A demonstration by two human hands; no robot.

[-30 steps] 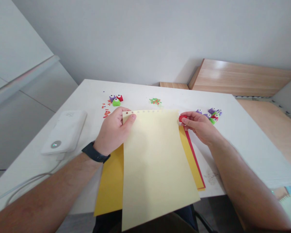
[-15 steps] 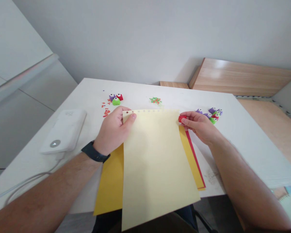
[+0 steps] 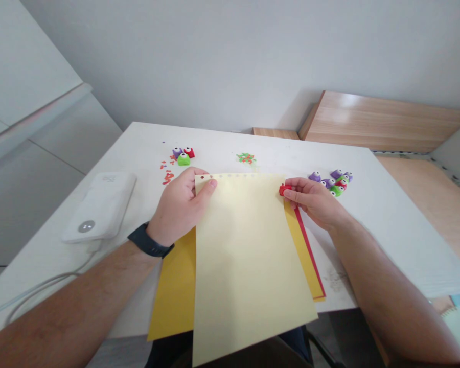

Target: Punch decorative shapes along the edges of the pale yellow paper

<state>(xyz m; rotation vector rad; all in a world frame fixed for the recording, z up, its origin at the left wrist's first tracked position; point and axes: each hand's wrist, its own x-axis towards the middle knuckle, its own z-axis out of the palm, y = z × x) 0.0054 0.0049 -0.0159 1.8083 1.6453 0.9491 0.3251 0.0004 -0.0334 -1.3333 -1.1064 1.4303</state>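
Observation:
A sheet of pale yellow paper [image 3: 249, 255] hangs over the table's near edge, with a row of small punched shapes, some of them stars, along its top. My left hand [image 3: 182, 207] pinches its top left corner, thumb on the front. At the top right corner, my right hand [image 3: 314, 202] grips a small red craft punch [image 3: 283, 190] between thumb and fingers. The punch overlaps the sheet's edge; whether the paper is in its slot I cannot tell. Yellow paper [image 3: 172, 286] and a red-edged sheet [image 3: 310, 255] lie beneath.
Several purple, green and red craft punches [image 3: 337, 187] are grouped at the right. A few more punches [image 3: 183, 159] stand at the back left near orange paper bits [image 3: 168, 177]. Green and orange confetti [image 3: 246, 158] lies at the back. A white power bank [image 3: 101, 207] with a cable is at the left.
My right hand has brought the red punch slightly left and down, further over the paper's top right corner. The left hand stays nearly still on its corner.

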